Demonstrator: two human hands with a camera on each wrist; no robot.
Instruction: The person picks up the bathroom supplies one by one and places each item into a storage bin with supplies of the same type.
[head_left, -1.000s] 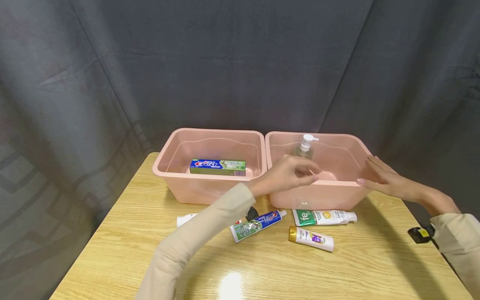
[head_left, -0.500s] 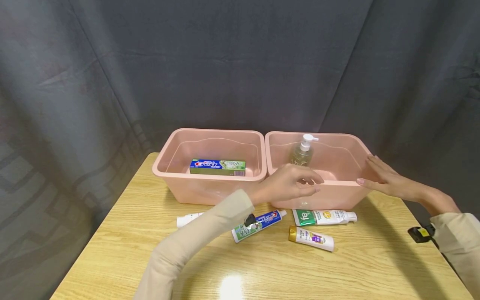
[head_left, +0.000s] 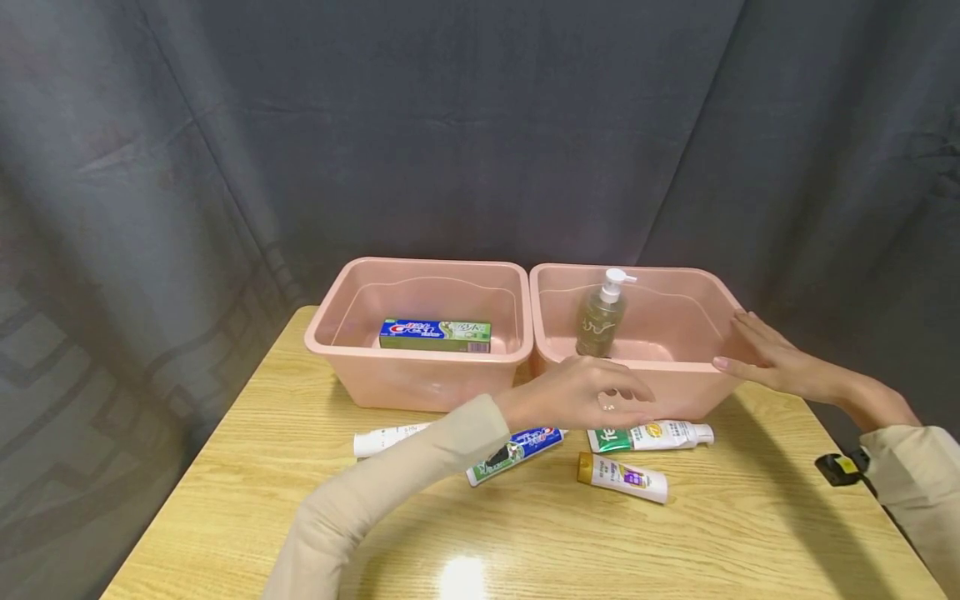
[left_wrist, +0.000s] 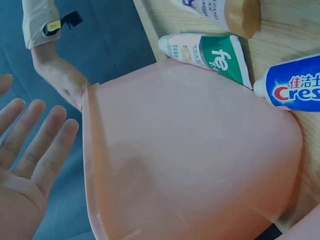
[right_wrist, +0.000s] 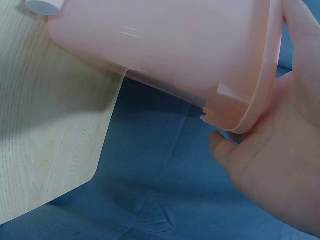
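My left hand (head_left: 581, 392) hovers before the front wall of the right pink bin (head_left: 686, 390), with nothing in it. Its fingers are spread loosely in the left wrist view. Inside that bin, at its left side, a clear pump bottle (head_left: 600, 323) with a white pump head stands upright. My right hand (head_left: 795, 365) rests on the bin's right end, thumb at the front rim and straight fingers along the side. Just below the left hand lie a green-and-white toothpaste tube (head_left: 663, 434) and a blue-and-green Crest toothpaste tube (head_left: 536, 442), partly covered by the left wrist.
A second pink bin (head_left: 420, 382) stands close on the left, holding a Crest toothpaste box (head_left: 435, 335). Nearer the front lie a white bottle with a gold cap (head_left: 628, 478) and a white tube (head_left: 378, 440) partly behind the left sleeve. A dark curtain (head_left: 465, 150) hangs behind.
My left hand has drawn back from over the right bin, down to before its front wall, uncovering the pump bottle. The right hand stays where it was.
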